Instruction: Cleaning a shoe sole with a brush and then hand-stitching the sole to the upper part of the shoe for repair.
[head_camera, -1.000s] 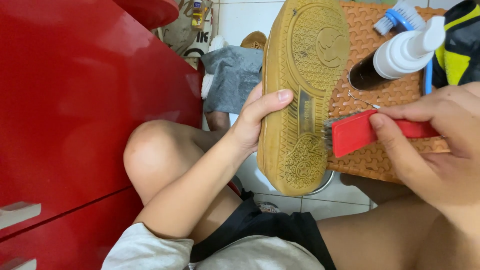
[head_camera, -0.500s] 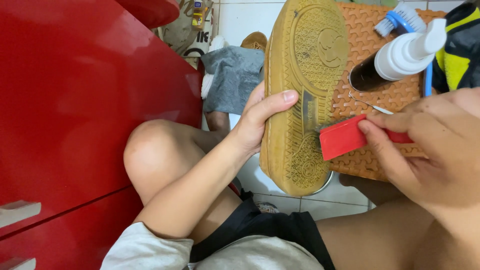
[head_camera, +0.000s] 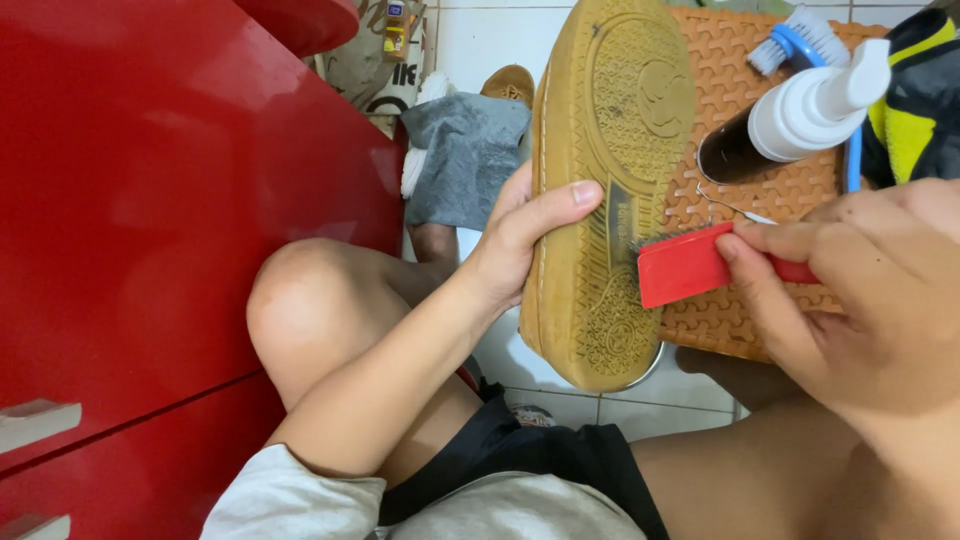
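The left hand (head_camera: 520, 245) is clamped on the side of a tan rubber-soled shoe (head_camera: 605, 190), held sole-up over the person's lap, thumb lying across the tread. The right hand (head_camera: 850, 290) grips a red plastic brush (head_camera: 690, 265), whose bristles now meet the sole near its middle, a touch higher than a moment ago, so the scrubbing seems to be working along the tread. Behind stand an orange woven mat (head_camera: 760, 300), a white pump bottle (head_camera: 800, 115) and a grey cloth (head_camera: 465, 155).
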